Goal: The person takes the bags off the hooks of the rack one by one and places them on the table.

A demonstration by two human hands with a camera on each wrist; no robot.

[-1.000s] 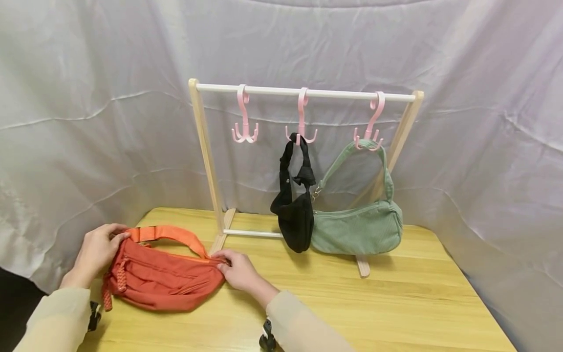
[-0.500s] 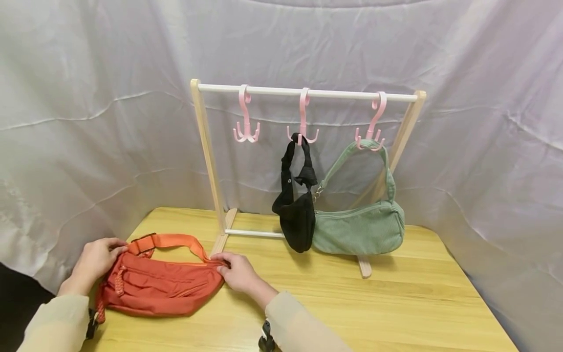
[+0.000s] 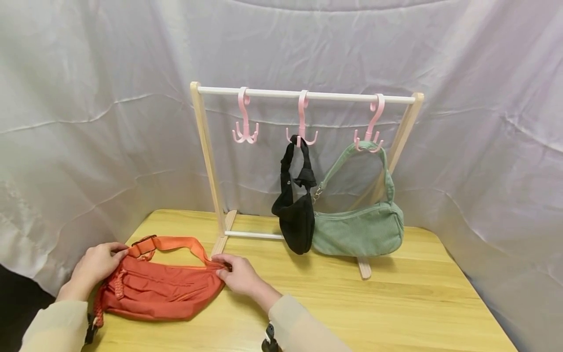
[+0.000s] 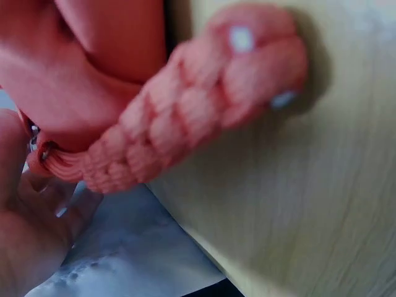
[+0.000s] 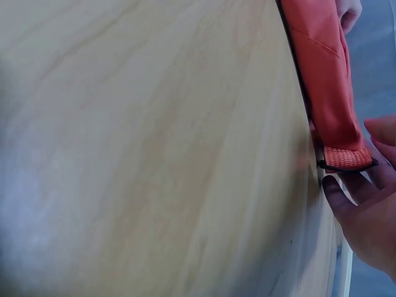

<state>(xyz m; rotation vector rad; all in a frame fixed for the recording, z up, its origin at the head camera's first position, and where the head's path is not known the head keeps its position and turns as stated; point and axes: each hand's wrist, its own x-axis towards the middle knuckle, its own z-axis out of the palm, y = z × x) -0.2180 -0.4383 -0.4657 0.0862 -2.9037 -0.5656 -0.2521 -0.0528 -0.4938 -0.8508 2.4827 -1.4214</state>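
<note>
A red fanny pack [image 3: 162, 291] with an orange strap [image 3: 178, 242] lies at the left of the table. Its upper left end, by the strap's buckle, is pinched by my left hand [image 3: 97, 266]. My right hand [image 3: 239, 275] grips the upper right corner between thumb and fingers. In the left wrist view a braided zipper pull [image 4: 179, 111] hangs off the pack, with part of the left hand [image 4: 34, 229] behind it. The right wrist view shows the right hand [image 5: 371, 216] around the webbing at the pack's end [image 5: 346, 159].
Behind stands a rack with a white bar [image 3: 272, 93] and wooden legs. Three pink hooks hang from it; the left hook [image 3: 245, 122] bears nothing. A black bag [image 3: 296, 222] hangs on the middle one, a green corduroy bag [image 3: 360, 232] on the right one. Grey curtain surrounds the table.
The left hand has moved down and slightly left with its end of the fanny pack, which now sits a little lower. The strap has shifted downward too. The right hand has barely moved.
</note>
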